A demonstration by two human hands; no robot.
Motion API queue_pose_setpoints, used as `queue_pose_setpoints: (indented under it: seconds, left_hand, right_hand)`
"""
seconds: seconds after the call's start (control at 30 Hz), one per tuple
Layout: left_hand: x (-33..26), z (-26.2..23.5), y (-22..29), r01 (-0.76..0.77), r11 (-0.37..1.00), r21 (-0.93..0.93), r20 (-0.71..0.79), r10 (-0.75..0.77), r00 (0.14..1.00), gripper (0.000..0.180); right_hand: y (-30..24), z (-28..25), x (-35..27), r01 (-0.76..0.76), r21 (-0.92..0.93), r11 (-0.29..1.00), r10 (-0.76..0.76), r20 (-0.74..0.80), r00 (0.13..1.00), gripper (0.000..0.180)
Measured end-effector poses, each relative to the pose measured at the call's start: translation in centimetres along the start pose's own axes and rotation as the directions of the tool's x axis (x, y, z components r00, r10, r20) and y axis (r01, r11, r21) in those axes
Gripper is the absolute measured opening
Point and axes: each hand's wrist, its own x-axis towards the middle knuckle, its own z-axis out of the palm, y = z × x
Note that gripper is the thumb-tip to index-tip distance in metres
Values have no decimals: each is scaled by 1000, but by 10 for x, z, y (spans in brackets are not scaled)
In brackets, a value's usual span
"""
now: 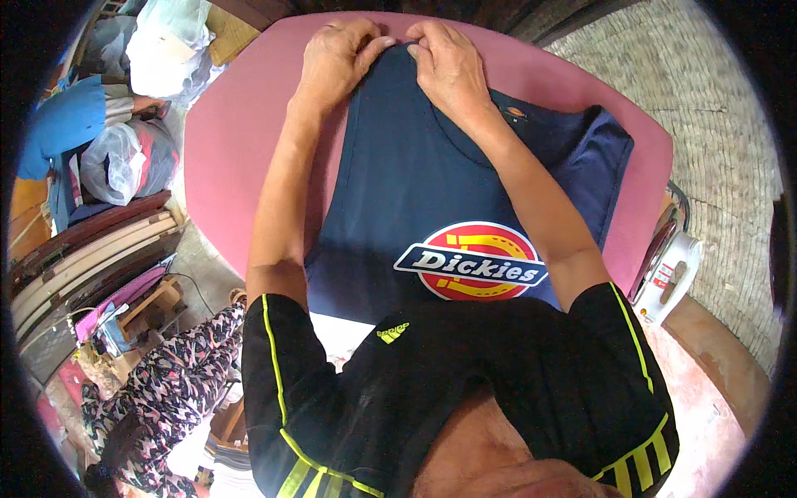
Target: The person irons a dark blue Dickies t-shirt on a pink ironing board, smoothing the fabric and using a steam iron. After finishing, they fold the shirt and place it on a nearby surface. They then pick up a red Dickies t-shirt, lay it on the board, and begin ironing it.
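Observation:
A navy blue T-shirt (415,191) with a round red and yellow print lies flat on a pink padded board (241,124). My left hand (336,54) and my right hand (448,62) meet at the shirt's far edge, fingers pinched on the cloth side by side. Both forearms stretch out over the shirt. The shirt's collar lies under my right wrist, and one folded sleeve juts out at the right.
A white clothes iron (672,274) stands at the board's right edge. Plastic bags of clothes (124,158) and wooden slats (91,249) are piled at the left. A person in patterned trousers (174,373) sits at the lower left. Woven matting (714,124) covers the right.

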Motion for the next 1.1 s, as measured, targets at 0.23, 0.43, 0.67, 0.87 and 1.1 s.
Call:
queue_pose_setpoints:
  seconds: [0.23,0.43,0.67,0.87,1.1]
  left_hand:
    - [-53,19,86,5,923,384,43,-24,999,51]
    - [-55,22,79,12,905,426,161,-88,983,67]
    - [-23,59,223,-289,954,-83,183,300,936,49]
    - [0,158,242,-385,908,163,171,358,918,47]
    - [9,165,231,-414,887,207,209,373,904,55]
  right_hand:
    - [2,-4,1,-21,48,999,22,-24,999,14]
    - [-28,-136,-44,115,75,991,-103,-142,984,12]
    - [62,-238,-146,-162,-554,817,76,-174,982,27]
    - [68,-223,-151,-309,-588,748,201,-243,949,36]
    - [53,-237,-141,-313,-625,715,316,-111,942,48]
